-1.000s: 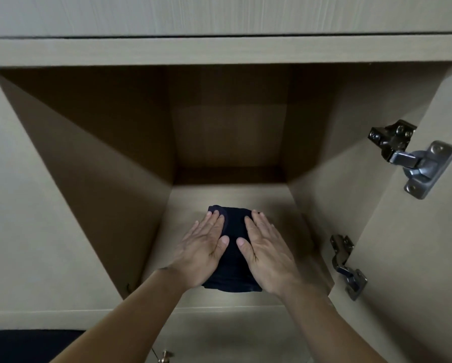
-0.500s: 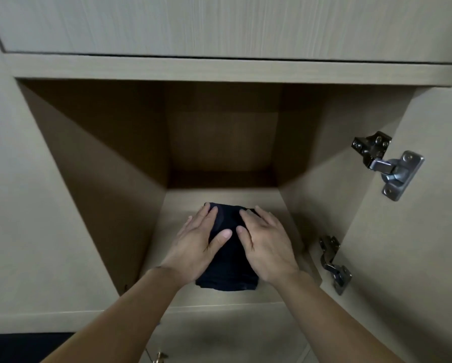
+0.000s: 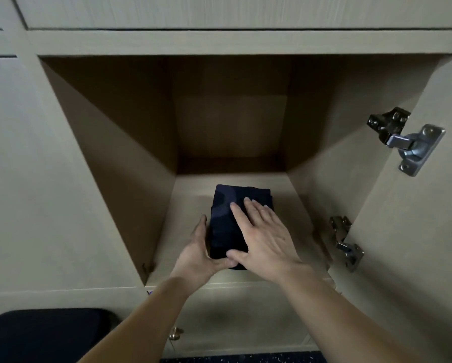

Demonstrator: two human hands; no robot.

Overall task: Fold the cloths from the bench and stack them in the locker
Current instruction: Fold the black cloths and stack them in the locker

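A folded dark cloth (image 3: 227, 213) is seen lying on the floor of the open locker (image 3: 120, 153), towards the 6 o'clock edge of that floor and roughly midway between the side walls. The right hand (image 3: 264, 239) is laid flat on top of the cloth, palm down, with its fingers (image 3: 236, 213) straight and slightly spread, pointing towards 11 o'clock; nothing is pinched by it. The left hand (image 3: 198, 252) is set against the cloth's 9 o'clock side, its fingers held straight along that edge, while its thumb is brought across the near corner, where the right thumb is touched. Whether the cloth is lifted at all by the left hand cannot be told. The locker door (image 3: 416, 231) is swung open at 3 o'clock, and two metal hinges are fixed to it: an upper hinge (image 3: 405, 140) at 2 o'clock and a lower hinge (image 3: 346, 242) at 4 o'clock of the cloth. A small brass knob (image 3: 175, 332) is seen below the locker at 6 o'clock, and a dark padded surface (image 3: 44, 334) is found at 8 o'clock.
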